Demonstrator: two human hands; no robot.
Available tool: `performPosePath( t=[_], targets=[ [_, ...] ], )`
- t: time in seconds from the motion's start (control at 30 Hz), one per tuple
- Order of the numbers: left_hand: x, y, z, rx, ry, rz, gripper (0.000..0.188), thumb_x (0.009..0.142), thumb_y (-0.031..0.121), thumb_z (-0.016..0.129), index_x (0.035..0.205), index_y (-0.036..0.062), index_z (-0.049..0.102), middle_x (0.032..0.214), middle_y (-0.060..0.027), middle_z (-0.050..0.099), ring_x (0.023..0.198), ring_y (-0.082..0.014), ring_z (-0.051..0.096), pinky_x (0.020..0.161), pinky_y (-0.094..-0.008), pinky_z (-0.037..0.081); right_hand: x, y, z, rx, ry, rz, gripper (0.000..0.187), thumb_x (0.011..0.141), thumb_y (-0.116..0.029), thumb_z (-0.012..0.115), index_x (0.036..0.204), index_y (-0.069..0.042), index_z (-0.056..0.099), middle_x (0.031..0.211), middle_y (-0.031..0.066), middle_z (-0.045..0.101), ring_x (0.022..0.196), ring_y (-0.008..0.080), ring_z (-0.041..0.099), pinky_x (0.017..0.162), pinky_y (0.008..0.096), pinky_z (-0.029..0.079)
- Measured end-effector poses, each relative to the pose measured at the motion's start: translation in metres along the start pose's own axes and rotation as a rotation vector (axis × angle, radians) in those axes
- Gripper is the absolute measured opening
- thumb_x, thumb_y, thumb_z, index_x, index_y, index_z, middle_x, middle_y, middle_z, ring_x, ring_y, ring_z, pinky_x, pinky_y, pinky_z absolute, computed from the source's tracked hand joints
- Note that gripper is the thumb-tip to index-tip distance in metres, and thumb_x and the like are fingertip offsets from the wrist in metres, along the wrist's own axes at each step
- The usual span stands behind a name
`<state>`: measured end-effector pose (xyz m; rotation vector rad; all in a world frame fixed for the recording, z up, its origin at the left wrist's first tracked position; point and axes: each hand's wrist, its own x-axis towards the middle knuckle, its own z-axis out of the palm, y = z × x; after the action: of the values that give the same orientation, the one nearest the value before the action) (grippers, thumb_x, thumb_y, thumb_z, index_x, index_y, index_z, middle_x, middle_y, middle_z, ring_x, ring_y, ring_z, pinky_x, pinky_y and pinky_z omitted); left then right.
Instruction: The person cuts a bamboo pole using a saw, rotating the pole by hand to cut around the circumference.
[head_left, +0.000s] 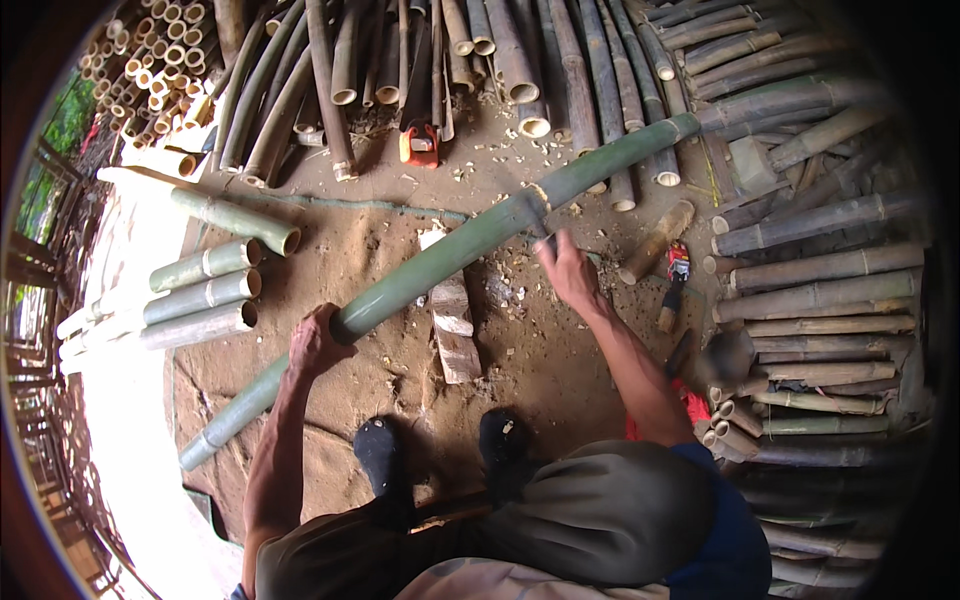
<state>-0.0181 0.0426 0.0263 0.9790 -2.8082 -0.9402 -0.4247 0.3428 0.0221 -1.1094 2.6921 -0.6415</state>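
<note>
A long green bamboo pole slants across the middle, from the lower left to the upper right. My left hand is wrapped round its lower half. In my right hand is a short dark-headed chopping tool, its fingers closed on the handle. The head lies against the pole at a pale, shaved joint ring; blur hides its exact shape. Beneath the pole, a chipped wooden block lies on the ground between the pole and my feet. Pale chips are scattered around it.
Cut green bamboo lengths lie at the left. Brown poles fill the far side, and stacked bamboo lines the right. A short log, a red-and-black tool and an orange-red object rest on the ground.
</note>
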Motion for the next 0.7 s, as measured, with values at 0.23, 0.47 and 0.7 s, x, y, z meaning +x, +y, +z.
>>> performPosePath(
  t=[0.23, 0.47, 0.7],
  targets=[
    [0.027, 0.000, 0.004, -0.052, -0.279, -0.086, 0.083, 0.057, 0.026, 0.103, 0.131, 0.0075, 0.070, 0.127, -0.0190, 0.075, 0.119, -0.0361, 0.072, 0.102, -0.0476, 0.058, 0.007, 0.052, 0.001, 0.315, 0.353, 0.418, 0.058, 0.107, -0.062, 0.059, 0.120, -0.006, 0.056, 0.074, 0.0081, 0.067, 0.050, 0.0217, 0.062, 0.042, 0.0393, 0.052],
    [-0.088, -0.167, -0.052, -0.041, -0.176, -0.306, 0.124, 0.051, 0.029, 0.109, 0.158, 0.0075, 0.050, 0.151, -0.0202, 0.062, 0.142, -0.0388, 0.057, 0.120, -0.0491, 0.048, -0.018, -0.033, -0.001, 1.335, -0.013, 0.395, 0.033, 0.094, -0.030, 0.088, 0.107, -0.011, 0.064, 0.079, -0.0032, 0.063, 0.062, 0.0097, 0.062, 0.050, 0.0270, 0.058],
    [-0.161, -0.194, -0.034, 0.414, 0.119, -0.445, 0.063, 0.058, 0.014, 0.097, 0.109, 0.0103, 0.060, 0.109, -0.0131, 0.073, 0.112, -0.0415, 0.067, 0.098, -0.0541, 0.047, 0.005, -0.026, 0.017, 1.545, -0.110, 0.429, 0.034, 0.093, -0.029, 0.085, 0.115, -0.013, 0.066, 0.110, 0.0022, 0.068, 0.112, 0.0172, 0.066, 0.098, 0.0547, 0.063]
  ],
)
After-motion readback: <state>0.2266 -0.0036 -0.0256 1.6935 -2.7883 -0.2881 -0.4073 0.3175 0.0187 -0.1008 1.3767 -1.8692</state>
